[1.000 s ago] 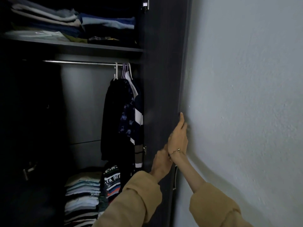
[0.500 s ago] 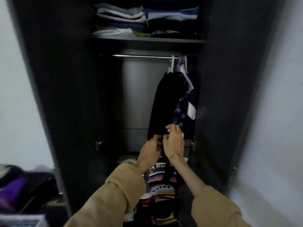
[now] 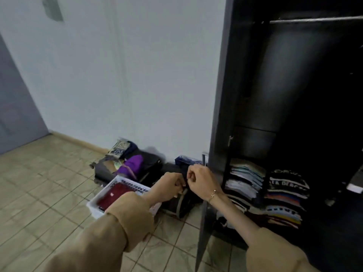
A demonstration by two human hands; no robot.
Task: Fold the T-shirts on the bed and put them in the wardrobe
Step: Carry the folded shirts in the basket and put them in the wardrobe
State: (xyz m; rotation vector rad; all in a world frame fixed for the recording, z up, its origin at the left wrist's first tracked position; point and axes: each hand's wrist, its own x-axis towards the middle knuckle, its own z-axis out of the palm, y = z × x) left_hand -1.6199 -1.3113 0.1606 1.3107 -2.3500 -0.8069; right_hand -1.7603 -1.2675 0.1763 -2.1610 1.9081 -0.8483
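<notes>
my left hand (image 3: 169,186) and right hand (image 3: 200,179) are curled close together, whether pinching anything i cannot tell, beside the open wardrobe (image 3: 294,95) with folded t-shirts (image 3: 245,181) stacked low inside; i'd carry further shirts flat, so folds hold.

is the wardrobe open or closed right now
Open. The wardrobe door stands edge-on to the camera, and the folded T-shirts stacked inside show, along with the hanging rail.
</notes>
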